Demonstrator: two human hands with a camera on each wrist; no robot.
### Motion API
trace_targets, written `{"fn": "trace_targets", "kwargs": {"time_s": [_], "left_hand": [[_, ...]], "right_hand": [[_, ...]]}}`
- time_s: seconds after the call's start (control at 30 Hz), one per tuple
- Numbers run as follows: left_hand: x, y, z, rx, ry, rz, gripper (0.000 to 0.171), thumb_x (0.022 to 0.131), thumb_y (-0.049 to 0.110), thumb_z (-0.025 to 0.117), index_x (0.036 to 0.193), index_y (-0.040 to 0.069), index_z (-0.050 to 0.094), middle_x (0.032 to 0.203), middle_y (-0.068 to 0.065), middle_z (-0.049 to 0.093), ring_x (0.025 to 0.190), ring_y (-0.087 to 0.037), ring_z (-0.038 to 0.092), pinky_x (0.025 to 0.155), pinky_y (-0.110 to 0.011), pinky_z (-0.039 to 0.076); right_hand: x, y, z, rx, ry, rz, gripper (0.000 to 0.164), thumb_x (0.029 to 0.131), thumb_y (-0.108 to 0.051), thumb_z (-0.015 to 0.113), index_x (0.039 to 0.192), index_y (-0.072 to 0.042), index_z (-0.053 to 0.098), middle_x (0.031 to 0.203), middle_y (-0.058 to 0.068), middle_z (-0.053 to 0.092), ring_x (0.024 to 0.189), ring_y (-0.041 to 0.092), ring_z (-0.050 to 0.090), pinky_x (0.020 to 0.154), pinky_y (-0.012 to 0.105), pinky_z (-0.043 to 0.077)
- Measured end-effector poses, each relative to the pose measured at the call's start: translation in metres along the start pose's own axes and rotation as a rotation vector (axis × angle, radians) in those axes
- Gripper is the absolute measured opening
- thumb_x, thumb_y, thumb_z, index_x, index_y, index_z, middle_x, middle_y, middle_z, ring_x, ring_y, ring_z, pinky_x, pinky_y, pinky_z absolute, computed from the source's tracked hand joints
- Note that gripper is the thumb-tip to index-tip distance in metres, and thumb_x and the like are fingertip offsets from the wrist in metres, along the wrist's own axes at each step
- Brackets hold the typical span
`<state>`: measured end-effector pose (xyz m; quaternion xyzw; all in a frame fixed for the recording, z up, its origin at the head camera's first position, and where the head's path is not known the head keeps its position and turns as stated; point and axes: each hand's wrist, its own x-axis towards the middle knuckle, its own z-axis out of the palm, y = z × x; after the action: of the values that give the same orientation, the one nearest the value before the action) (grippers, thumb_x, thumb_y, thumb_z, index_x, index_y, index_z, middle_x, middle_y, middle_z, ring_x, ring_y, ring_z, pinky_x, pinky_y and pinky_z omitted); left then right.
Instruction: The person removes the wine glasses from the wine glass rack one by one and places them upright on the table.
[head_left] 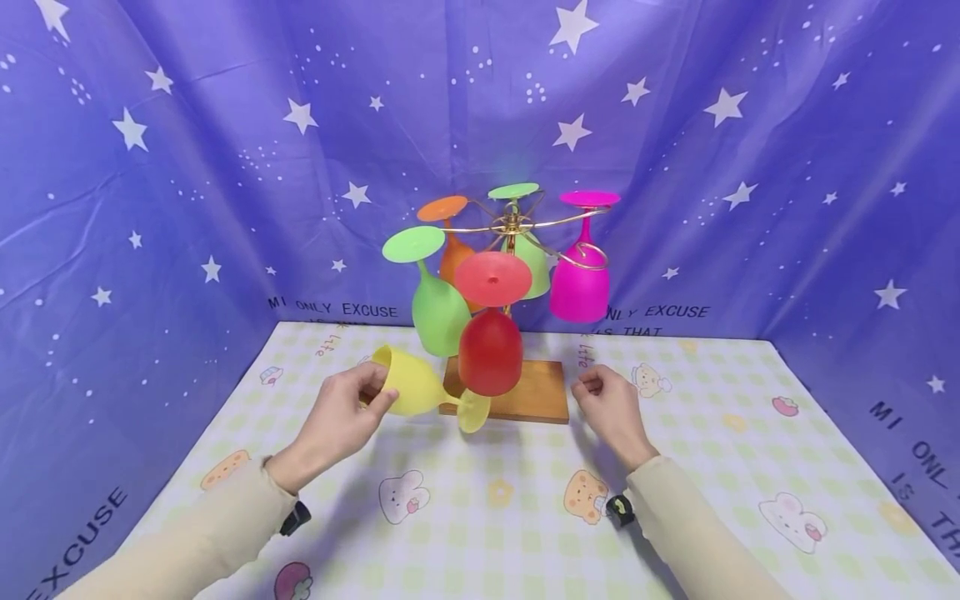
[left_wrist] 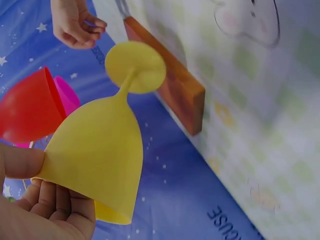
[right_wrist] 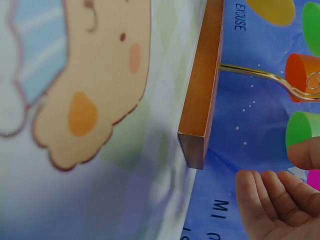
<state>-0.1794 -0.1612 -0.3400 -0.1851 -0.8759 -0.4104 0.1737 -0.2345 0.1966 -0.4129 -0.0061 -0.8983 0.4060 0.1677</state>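
Observation:
A yellow goblet (head_left: pixel 411 385) lies tilted in the air, its rim toward the left and its round foot toward the right. My left hand (head_left: pixel 348 408) pinches it by the rim, thumb outside and fingers inside the bowl, as the left wrist view shows on the goblet (left_wrist: pixel 100 150). My right hand (head_left: pixel 613 410) hovers by the right end of the wooden base (head_left: pixel 536 392), fingers loosely bent with nothing between them. In the right wrist view the right hand (right_wrist: pixel 275 205) is beside that base (right_wrist: pixel 200 100).
A gold wire rack (head_left: pixel 512 223) rises from the base. Upside down on it hang a red goblet (head_left: pixel 491 354), a magenta one (head_left: pixel 581 283), an orange one (head_left: pixel 453 254) and two green ones, the nearer green goblet (head_left: pixel 438 312) at left. Behind is a starry blue curtain (head_left: pixel 480 100).

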Motion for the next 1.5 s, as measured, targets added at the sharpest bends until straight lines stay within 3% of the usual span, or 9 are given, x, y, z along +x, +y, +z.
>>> {"fn": "trace_targets", "kwargs": {"time_s": [0.5,0.63,0.73,0.9,1.13,1.5], "left_hand": [[0.031,-0.021,-0.036,0.316,0.054,0.194,0.019,0.081,-0.005,0.065,0.073,0.007,0.052,0.065,-0.002,0.047,0.059,-0.016,0.042,0.058,-0.032,0.037],[0.038,-0.03,-0.044,0.405,0.076,0.272,0.013,0.08,-0.008,0.063,0.078,0.004,0.057,0.068,-0.005,0.052,0.06,-0.018,0.046,0.057,-0.035,0.04],[0.043,-0.037,-0.049,0.442,0.083,0.292,0.01,0.079,-0.009,0.062,0.083,-0.001,0.062,0.073,-0.009,0.058,0.064,-0.023,0.054,0.06,-0.039,0.046],[0.051,-0.048,-0.058,0.496,0.063,0.251,0.013,0.078,-0.009,0.06,0.09,-0.005,0.065,0.081,-0.017,0.063,0.073,-0.032,0.06,0.065,-0.047,0.05],[0.065,-0.068,-0.071,0.573,0.031,0.154,0.017,0.079,-0.008,0.058,0.094,-0.005,0.065,0.087,-0.02,0.063,0.08,-0.038,0.061,0.069,-0.052,0.049],[0.081,-0.085,-0.083,0.643,0.012,0.085,0.02,0.079,-0.006,0.057,0.097,-0.006,0.064,0.089,-0.023,0.062,0.081,-0.043,0.059,0.069,-0.056,0.047]], "right_hand": [[0.017,0.004,0.015,-0.006,-0.143,0.165,0.027,0.086,-0.016,0.064,0.106,0.002,0.065,0.092,0.014,0.067,0.074,0.022,0.063,0.068,0.034,0.052],[0.02,0.005,0.019,-0.022,-0.172,0.204,0.033,0.085,-0.019,0.065,0.11,0.002,0.064,0.098,0.016,0.066,0.083,0.026,0.062,0.074,0.038,0.052],[0.021,0.006,0.022,-0.032,-0.185,0.215,0.037,0.083,-0.02,0.066,0.112,0.003,0.064,0.106,0.018,0.065,0.094,0.031,0.06,0.081,0.042,0.05],[0.021,0.006,0.024,-0.031,-0.223,0.233,0.043,0.082,-0.018,0.065,0.117,0.006,0.06,0.111,0.022,0.063,0.101,0.034,0.059,0.087,0.045,0.049],[0.023,0.008,0.027,-0.036,-0.286,0.275,0.039,0.082,-0.017,0.067,0.112,0.006,0.06,0.11,0.021,0.061,0.093,0.031,0.057,0.081,0.041,0.049],[0.021,0.011,0.029,-0.049,-0.268,0.26,0.039,0.08,-0.012,0.067,0.113,0.007,0.059,0.106,0.021,0.062,0.094,0.032,0.057,0.084,0.043,0.048]]}}
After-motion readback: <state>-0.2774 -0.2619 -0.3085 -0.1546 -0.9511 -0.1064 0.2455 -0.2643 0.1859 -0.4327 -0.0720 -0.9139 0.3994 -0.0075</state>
